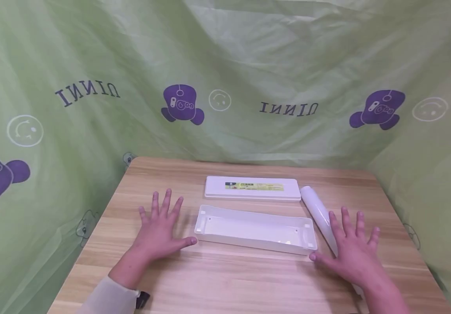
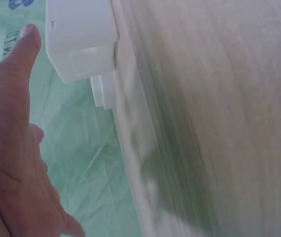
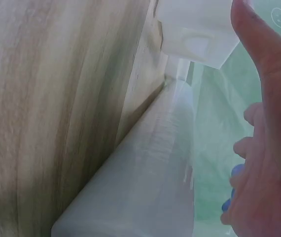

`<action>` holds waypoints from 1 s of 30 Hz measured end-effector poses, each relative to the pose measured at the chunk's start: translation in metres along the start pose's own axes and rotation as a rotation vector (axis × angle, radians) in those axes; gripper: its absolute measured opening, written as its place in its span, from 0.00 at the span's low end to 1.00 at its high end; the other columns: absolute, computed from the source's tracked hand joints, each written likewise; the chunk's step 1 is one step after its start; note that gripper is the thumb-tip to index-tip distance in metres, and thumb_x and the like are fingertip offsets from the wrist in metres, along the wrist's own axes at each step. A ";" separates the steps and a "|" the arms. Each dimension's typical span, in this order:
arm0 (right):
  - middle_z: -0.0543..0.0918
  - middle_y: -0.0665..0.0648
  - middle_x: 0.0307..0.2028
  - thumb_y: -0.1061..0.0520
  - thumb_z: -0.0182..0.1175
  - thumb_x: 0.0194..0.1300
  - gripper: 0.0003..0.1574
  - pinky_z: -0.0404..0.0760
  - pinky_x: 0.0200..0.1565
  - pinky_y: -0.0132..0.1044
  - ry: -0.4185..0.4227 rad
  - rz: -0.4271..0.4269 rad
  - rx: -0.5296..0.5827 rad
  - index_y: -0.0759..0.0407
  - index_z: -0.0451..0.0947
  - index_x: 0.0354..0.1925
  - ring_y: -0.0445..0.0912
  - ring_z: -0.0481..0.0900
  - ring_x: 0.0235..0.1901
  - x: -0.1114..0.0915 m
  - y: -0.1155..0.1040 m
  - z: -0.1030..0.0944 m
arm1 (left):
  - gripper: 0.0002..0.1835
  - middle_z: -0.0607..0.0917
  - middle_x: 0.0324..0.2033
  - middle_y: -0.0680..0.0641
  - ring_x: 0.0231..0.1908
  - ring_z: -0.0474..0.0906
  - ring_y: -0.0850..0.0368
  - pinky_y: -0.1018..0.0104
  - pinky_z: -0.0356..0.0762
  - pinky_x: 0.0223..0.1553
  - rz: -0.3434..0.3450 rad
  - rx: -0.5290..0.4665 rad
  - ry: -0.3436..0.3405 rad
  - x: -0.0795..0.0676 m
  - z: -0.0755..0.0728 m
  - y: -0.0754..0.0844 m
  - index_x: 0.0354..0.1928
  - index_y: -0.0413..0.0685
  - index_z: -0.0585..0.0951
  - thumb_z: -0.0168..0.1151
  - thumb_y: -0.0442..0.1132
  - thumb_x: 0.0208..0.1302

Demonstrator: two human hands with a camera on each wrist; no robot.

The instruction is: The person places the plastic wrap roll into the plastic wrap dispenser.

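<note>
A long white open box (image 1: 250, 243) lies across the middle of the table, its hollow side up. Behind it rests its white lid (image 1: 215, 187) with a yellow and dark label. A glossy white roll of plastic wrap (image 1: 318, 213) slants along the box's right side. My left hand (image 1: 155, 237) has its fingers spread, the thumb tip right at the box's (image 2: 81, 44) left end. Fingers also spread, my right hand (image 1: 354, 257) is over the near part of the roll (image 3: 140, 168), hiding some of it. Its thumb points at the box's front right corner.
A wood-grain table (image 1: 217, 283) carries everything. Around its back and sides hangs a green curtain (image 1: 249, 144) with purple cartoon figures. Close to the left sleeve shows a small black object (image 1: 142, 300).
</note>
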State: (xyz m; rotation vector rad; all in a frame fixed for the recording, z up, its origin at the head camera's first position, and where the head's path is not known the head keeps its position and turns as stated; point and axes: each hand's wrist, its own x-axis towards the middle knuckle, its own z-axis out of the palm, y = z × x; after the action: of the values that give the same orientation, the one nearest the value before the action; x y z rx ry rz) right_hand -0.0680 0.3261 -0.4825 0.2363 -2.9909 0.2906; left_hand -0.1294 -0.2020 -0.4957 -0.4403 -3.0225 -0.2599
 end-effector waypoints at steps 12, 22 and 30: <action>0.43 0.76 0.80 0.23 0.66 0.60 0.78 0.49 0.69 0.81 -0.120 0.022 0.115 0.61 0.36 0.83 0.76 0.42 0.76 -0.001 0.006 0.003 | 0.65 0.51 0.82 0.42 0.80 0.44 0.37 0.33 0.52 0.76 0.054 -0.358 -0.056 0.001 0.012 -0.002 0.84 0.51 0.49 0.72 0.72 0.55; 0.54 0.80 0.75 0.29 0.71 0.59 0.79 0.62 0.66 0.77 -0.139 0.062 0.169 0.65 0.36 0.83 0.79 0.59 0.69 -0.001 0.012 0.008 | 0.69 0.53 0.82 0.44 0.79 0.51 0.41 0.40 0.55 0.77 0.029 -0.558 -0.109 0.009 0.029 0.002 0.84 0.53 0.49 0.81 0.65 0.48; 0.58 0.81 0.73 0.38 0.74 0.60 0.74 0.66 0.63 0.77 -0.161 0.093 0.174 0.71 0.41 0.81 0.80 0.63 0.65 -0.001 0.014 0.009 | 0.72 0.54 0.81 0.47 0.79 0.52 0.40 0.39 0.54 0.77 -0.018 -0.640 -0.158 0.015 0.034 0.009 0.84 0.57 0.48 0.83 0.65 0.43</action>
State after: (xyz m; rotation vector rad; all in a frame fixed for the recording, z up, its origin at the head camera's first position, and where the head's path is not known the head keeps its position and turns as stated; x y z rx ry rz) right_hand -0.0698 0.3381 -0.4937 0.1440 -3.1427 0.5695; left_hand -0.1427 -0.1834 -0.5260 -0.4839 -3.0264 -1.2610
